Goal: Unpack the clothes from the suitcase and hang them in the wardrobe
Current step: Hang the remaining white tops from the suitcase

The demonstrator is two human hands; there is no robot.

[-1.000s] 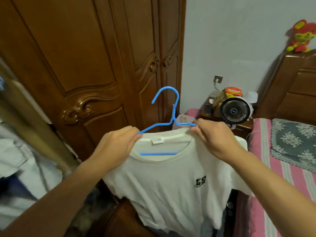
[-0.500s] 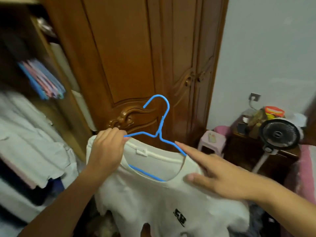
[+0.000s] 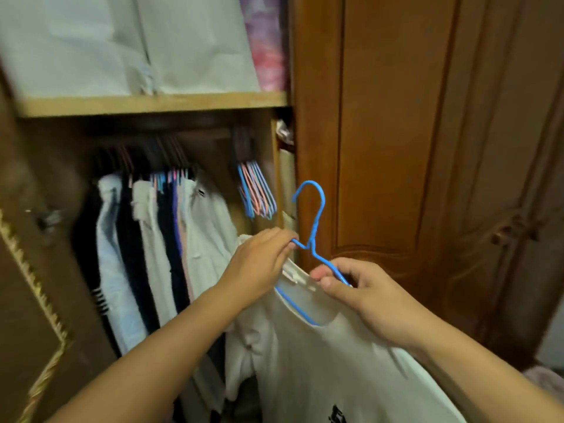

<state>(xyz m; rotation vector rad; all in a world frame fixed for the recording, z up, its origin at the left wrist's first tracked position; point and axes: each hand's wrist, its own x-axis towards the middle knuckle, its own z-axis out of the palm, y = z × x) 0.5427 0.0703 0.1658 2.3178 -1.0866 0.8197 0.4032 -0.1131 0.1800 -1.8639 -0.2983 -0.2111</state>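
A white T-shirt [image 3: 329, 358] with a small black print hangs on a blue wire hanger [image 3: 316, 215] in front of the open wardrobe. My left hand [image 3: 259, 264] grips the hanger's left shoulder together with the shirt. My right hand [image 3: 366, 297] pinches the hanger's right shoulder wire at the collar. The hook points up, beside the wardrobe's inner edge. The wardrobe rail [image 3: 171, 132] is dark and blurred. The suitcase is out of view.
Several white, dark and pale garments [image 3: 158, 245] hang on the rail at left. A bunch of empty blue and pink hangers [image 3: 256, 190] hangs at the rail's right end. Above, a shelf [image 3: 152, 103] holds folded fabric. A closed wooden door [image 3: 427, 178] fills the right.
The view has swung left from the closed doors into the open wardrobe. My right hand, flat on the shirt half a second ago, now pinches the hanger wire. The hanger has risen toward the rail.
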